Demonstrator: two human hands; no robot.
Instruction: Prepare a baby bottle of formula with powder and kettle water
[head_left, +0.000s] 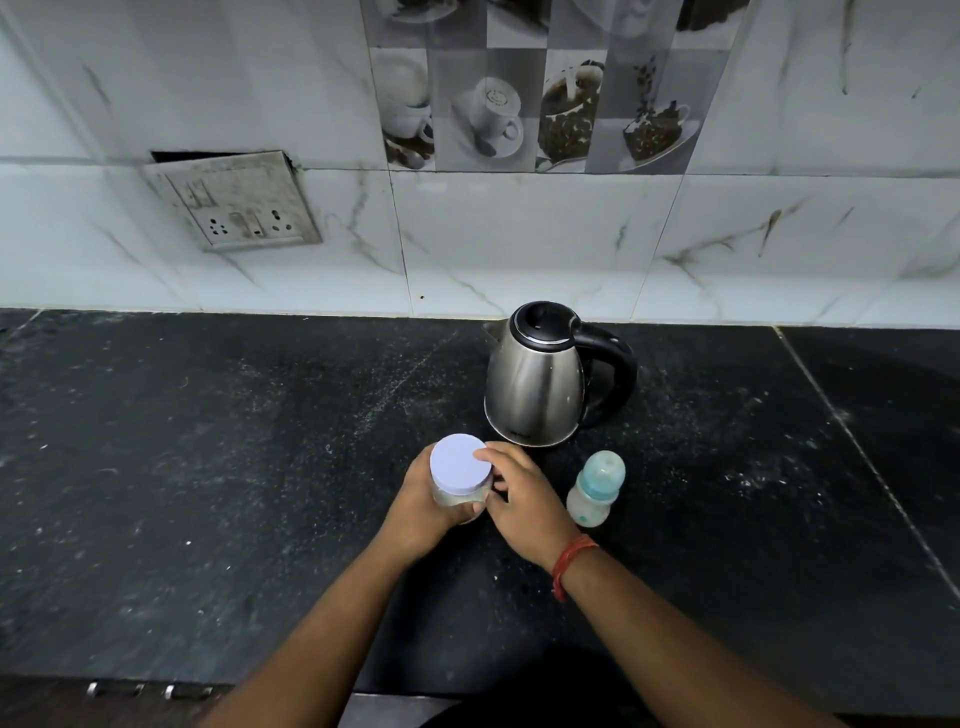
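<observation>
Your left hand (434, 501) is wrapped around the small, likely light jar (460, 480) near the kettle (535, 379), right hand (519, 499) fingers closing on the lid (460, 462) rim — grip that smooth rim firmly, bottle (595, 488) waiting just right.

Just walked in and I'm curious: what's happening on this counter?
A person is starting a baby's feed. The left hand grips a small jar of pale powder, while the right hand has fingers at its lilac lid, which is on. The baby bottle stands capped to the right, and the steel kettle sits behind, lid shut, untouched.
</observation>
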